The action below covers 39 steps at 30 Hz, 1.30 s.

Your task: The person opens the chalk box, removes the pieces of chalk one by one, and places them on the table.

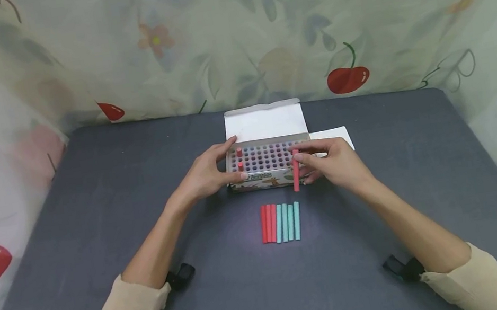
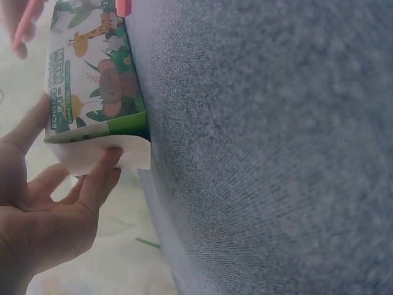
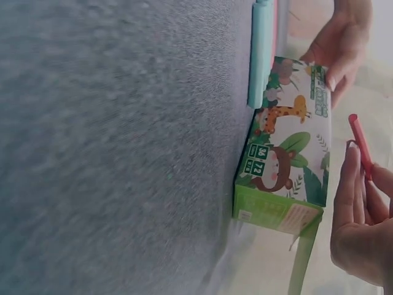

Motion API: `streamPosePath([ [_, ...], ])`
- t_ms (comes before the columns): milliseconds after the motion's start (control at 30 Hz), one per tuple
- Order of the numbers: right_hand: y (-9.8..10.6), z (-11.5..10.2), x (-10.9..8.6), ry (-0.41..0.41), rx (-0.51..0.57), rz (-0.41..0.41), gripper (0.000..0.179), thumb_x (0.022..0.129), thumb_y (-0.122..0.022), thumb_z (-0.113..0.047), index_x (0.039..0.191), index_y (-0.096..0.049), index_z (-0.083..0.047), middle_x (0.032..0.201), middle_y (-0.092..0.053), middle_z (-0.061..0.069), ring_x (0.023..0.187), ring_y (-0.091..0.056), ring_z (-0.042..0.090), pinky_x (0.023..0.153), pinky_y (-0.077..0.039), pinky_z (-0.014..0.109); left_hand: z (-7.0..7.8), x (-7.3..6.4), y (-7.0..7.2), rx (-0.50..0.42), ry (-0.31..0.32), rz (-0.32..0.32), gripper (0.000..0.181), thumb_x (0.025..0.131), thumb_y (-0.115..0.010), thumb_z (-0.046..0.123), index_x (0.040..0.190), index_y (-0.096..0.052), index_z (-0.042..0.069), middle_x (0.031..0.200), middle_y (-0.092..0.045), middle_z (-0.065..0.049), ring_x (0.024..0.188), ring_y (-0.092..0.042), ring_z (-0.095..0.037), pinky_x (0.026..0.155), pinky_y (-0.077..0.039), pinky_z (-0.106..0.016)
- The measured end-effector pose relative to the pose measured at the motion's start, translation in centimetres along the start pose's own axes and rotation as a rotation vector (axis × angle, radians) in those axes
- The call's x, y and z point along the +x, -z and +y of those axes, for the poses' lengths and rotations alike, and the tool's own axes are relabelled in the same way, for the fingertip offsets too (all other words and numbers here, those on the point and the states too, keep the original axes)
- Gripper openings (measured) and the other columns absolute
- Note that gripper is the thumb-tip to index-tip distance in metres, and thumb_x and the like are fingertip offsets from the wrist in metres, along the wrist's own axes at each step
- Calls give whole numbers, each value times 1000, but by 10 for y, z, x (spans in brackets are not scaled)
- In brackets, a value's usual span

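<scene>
A printed cardboard chalk box point(image 1: 262, 181) stands open on the dark table, its holed white insert point(image 1: 268, 157) facing up. Two red chalk sticks poke out of holes near its left end. My left hand point(image 1: 207, 174) grips that end, thumb along the front edge and fingers behind; the left wrist view has fingertips on a white end flap point(image 2: 92, 153). Pinched between the thumb and fingers of my right hand point(image 1: 334, 163) is a red chalk stick point(image 1: 296, 170), held upright at the box's front right. In the right wrist view the chalk stick point(image 3: 360, 146) is tilted above the box.
In front of the box lies a row of chalk sticks, red ones point(image 1: 269, 223) on the left and several green ones point(image 1: 288, 222) on the right. The box's lid point(image 1: 265, 122) is folded back, and a white side flap point(image 1: 331, 135) sticks out right. Patterned cloth point(image 1: 230, 34) hangs behind the table.
</scene>
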State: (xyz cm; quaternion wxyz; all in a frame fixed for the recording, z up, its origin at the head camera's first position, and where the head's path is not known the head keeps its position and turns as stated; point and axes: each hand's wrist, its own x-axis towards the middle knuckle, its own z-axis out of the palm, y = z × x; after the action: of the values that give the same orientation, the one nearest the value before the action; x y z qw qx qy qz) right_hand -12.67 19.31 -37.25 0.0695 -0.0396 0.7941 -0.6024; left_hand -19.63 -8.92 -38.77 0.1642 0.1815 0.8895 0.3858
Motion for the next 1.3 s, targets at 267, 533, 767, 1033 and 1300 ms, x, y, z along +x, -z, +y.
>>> streamPosePath([
  [267, 5, 9, -14, -22, -23, -34, 35, 93, -73, -18, 122, -67, 1, 97, -71, 16, 84, -69, 41, 66, -59, 41, 0, -1, 1, 2, -1, -2, 92, 84, -82, 30, 158, -28, 26, 155, -36, -11, 134, -42, -28, 110, -32, -52],
  [533, 8, 18, -24, -90, -14, -52, 36, 92, -74, -20, 122, -67, -2, 100, -71, 15, 86, -70, 40, 69, -59, 45, -1, -1, -1, 2, -2, -10, 91, 84, -82, 30, 158, -29, 27, 155, -36, -11, 131, -43, -28, 109, -33, -52],
  [767, 3, 27, -32, -152, 25, -82, 37, 92, -74, -17, 122, -65, 2, 108, -70, 21, 83, -71, 33, 68, -59, 45, -1, 0, -1, -6, -5, -17, 91, 84, -82, 30, 158, -29, 28, 155, -36, -11, 139, -38, -28, 110, -33, -51],
  [1033, -1, 36, -34, -224, 46, -110, 40, 89, -76, -18, 122, -65, 3, 105, -70, 17, 79, -71, 26, 70, -59, 45, -1, -1, -1, -7, 2, -6, 91, 84, -82, 30, 158, -29, 27, 155, -36, -11, 139, -38, -28, 110, -33, -51],
  [1300, -1, 42, -33, -289, 57, -138, 39, 90, -76, -16, 120, -64, 5, 98, -72, 16, 81, -72, 26, 72, -59, 43, -1, 0, -1, -11, -4, -5, 91, 84, -82, 30, 158, -29, 27, 155, -36, -11, 136, -40, -28, 110, -33, -51],
])
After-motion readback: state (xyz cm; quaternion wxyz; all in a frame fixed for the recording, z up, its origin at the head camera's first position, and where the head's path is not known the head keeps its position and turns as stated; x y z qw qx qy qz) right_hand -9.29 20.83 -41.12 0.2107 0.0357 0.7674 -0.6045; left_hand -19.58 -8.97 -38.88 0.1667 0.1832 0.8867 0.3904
